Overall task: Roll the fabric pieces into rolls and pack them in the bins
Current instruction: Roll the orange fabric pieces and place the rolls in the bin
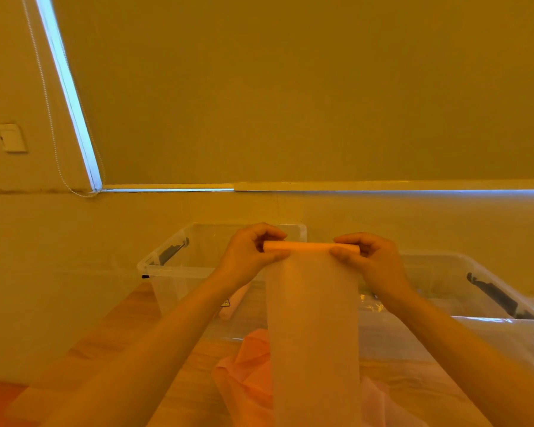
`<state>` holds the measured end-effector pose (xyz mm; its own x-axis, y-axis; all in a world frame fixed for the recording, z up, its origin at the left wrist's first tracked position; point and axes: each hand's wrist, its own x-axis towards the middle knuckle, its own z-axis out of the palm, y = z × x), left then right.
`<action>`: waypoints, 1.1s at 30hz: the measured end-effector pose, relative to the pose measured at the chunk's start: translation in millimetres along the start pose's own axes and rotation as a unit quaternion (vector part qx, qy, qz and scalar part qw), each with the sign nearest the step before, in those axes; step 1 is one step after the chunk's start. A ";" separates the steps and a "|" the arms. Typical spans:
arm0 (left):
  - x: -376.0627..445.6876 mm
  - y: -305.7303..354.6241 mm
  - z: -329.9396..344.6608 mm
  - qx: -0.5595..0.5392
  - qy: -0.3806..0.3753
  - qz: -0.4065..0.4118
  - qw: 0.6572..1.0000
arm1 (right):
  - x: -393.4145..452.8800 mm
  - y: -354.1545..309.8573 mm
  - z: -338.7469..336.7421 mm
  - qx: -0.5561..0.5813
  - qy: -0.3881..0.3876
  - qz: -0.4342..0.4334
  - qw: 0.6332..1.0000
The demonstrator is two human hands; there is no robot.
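Here, a pale, sheer fabric piece (313, 318) hangs in mid-air, its top edge wound into a narrow roll (310, 246) held level above the surface (185, 380). The left hand (249, 252) pinches the roll's left end, fingers curled over the top and thumb beneath; the right hand (369, 257) pinches the right end in the same way, so the roll spans the gap between them. The unrolled length drops straight down between the forearms toward the bottom of the view. Below it, loose orange fabric (247, 359) lies crumpled on the wooden surface, with a paler pink piece (379, 399) just beside it to the right. Behind the hands stand two clear plastic bins: the left bin (154, 266), with a dark latch on its side, holds one finished pinkish roll (233, 303) leaning inside; the right bin (475, 266), also latched, shows contents too blurred to tell. A drawn roller blind (290, 87) and a wall switch (11, 137) fill the background.
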<state>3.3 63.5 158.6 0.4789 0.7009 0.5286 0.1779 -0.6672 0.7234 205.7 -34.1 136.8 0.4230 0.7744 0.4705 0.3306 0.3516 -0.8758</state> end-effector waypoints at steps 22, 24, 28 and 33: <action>-0.4 1.2 1.2 -0.010 0.031 -0.049 0.998 | 1.4 3.3 -1.7 0.031 -0.013 -0.002 0.999; -0.8 0.4 1.4 0.001 0.043 -0.053 0.998 | 1.0 3.7 -1.5 0.032 -0.026 0.001 0.999; -1.7 0.0 2.3 -0.021 0.040 -0.054 0.998 | 0.0 4.0 0.5 0.024 -0.014 -0.004 1.000; -2.8 2.6 2.5 0.008 0.015 -0.030 0.999 | 0.4 3.6 0.1 -0.002 0.007 -0.006 1.000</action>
<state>4.5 59.2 157.9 0.4407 0.7468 0.4981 0.2189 -0.6275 0.7472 207.0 -32.4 133.8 0.4303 0.7628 0.4827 0.3396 0.3587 -0.8695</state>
